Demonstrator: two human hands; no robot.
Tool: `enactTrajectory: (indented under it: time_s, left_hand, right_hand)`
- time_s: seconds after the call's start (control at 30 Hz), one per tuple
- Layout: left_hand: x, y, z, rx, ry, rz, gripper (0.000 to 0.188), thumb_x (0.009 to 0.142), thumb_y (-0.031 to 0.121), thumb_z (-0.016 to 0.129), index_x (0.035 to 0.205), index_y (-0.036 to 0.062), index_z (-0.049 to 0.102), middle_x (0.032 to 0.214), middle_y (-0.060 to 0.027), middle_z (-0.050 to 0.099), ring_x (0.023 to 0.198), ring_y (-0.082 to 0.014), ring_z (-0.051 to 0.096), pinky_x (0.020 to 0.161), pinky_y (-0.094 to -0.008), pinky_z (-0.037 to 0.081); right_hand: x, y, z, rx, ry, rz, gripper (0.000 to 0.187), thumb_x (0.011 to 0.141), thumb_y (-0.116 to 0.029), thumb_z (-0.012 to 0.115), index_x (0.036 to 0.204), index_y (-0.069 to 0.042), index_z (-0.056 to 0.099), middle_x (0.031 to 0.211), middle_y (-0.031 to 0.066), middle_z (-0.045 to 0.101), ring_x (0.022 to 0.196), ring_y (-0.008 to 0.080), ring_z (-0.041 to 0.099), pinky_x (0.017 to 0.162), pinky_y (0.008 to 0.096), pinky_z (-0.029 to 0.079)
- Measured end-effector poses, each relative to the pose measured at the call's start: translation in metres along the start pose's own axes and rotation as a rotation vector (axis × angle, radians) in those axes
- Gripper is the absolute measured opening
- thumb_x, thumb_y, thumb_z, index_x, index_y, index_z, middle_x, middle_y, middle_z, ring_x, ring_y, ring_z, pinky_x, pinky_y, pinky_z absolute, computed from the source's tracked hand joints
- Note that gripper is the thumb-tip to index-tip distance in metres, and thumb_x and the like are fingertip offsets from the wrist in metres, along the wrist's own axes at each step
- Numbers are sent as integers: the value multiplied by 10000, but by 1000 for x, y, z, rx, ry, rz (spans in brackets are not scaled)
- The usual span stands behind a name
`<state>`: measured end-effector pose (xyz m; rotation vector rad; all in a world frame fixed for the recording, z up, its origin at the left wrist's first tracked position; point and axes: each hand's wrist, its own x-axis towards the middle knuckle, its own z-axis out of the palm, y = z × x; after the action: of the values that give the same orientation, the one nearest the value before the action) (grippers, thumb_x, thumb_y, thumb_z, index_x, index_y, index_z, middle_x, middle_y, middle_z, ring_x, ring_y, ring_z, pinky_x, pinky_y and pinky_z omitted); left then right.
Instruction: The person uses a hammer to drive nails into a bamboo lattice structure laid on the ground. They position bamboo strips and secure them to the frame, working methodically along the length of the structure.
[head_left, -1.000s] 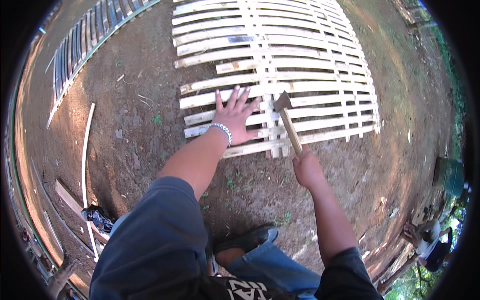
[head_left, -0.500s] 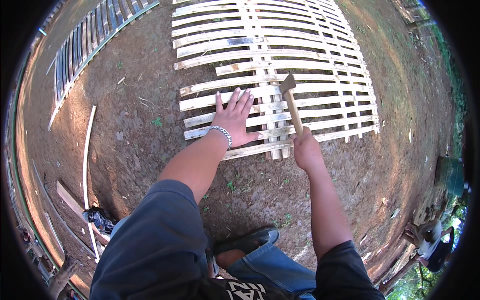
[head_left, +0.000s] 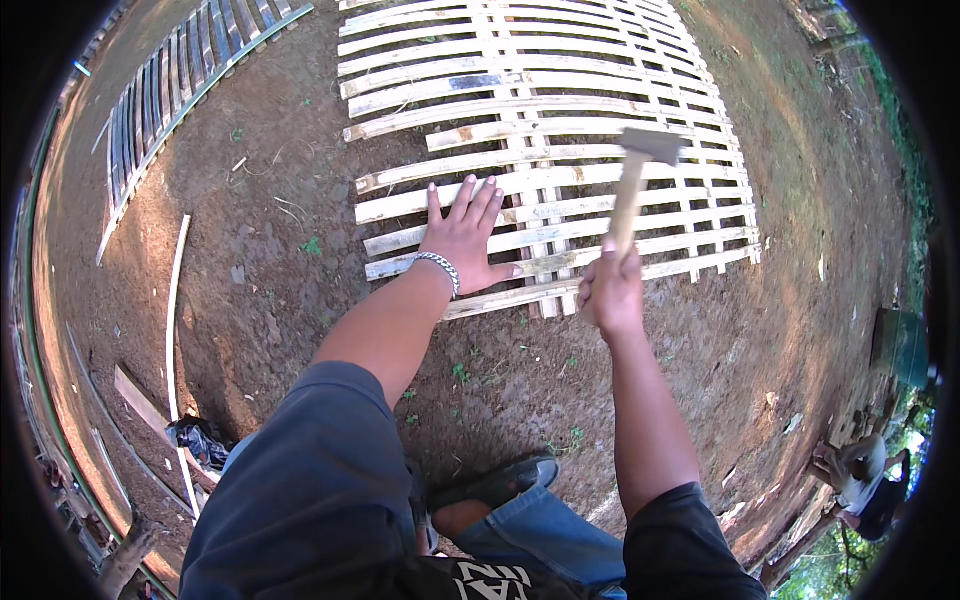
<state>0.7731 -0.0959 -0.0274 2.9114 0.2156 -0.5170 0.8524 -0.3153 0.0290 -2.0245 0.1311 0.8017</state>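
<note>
A large lattice of pale bamboo-like slats lies on the ground in front of me, its slats crossing a few lengthwise strips. My left hand, with a chain bracelet at the wrist, rests flat on the slats near the close left end, fingers spread. In my right hand is a hatchet, gripped by its wooden handle. Its dark head, blurred by motion, is raised over the slats to the right of the crossing strips.
Another slatted panel lies at the far left. Long pale strips and a black plastic bag are on the dirt at left. A person sits at the right edge, near a green container. My shoe is below.
The hatchet has swung to the right and its head has turned sideways. My right hand has turned with it. My left hand stays on the slats.
</note>
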Motion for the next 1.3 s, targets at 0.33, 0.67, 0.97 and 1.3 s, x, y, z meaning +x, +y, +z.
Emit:
enactTrajectory:
  time_s: [0.33, 0.67, 0.97, 1.3]
  left_hand:
    - [1, 2, 1, 4, -27, -4, 1189, 853, 829, 537, 1679, 85, 116, 1766, -73, 35, 1627, -273, -23, 1253, -679, -40]
    - [0, 3, 0, -16, -21, 10, 1190, 846, 819, 562, 1676, 81, 135, 1764, -77, 47, 1626, -278, -9, 1256, -678, -29]
    - [-1, 2, -6, -20, -81, 10, 1172, 861, 822, 534, 1678, 88, 126, 1764, -77, 34, 1626, -285, -26, 1260, -669, -29]
    - [0, -4, 8, -30, 36, 26, 1164, 854, 808, 546, 1676, 86, 148, 1761, -87, 73, 1624, -301, 15, 1251, -691, -17]
  right_hand:
    - [-11, 0, 13, -584, 58, 92, 375, 1131, -305, 424, 1314, 21, 452, 847, 144, 656, 708, 203, 663, 564, 399, 542]
    - [-2, 21, -1, -835, -14, -100, 389, 1086, -288, 503, 1313, 26, 475, 1013, 315, 711, 1007, 497, 699, 884, 571, 559]
    - [3, -2, -8, -852, 54, -139, 304, 1068, -267, 537, 1216, -3, 509, 996, 305, 719, 993, 496, 697, 871, 586, 551]
    - [-3, -28, -15, -906, 30, -88, 348, 1091, -321, 488, 1286, -34, 474, 1023, 317, 708, 995, 490, 702, 866, 602, 542]
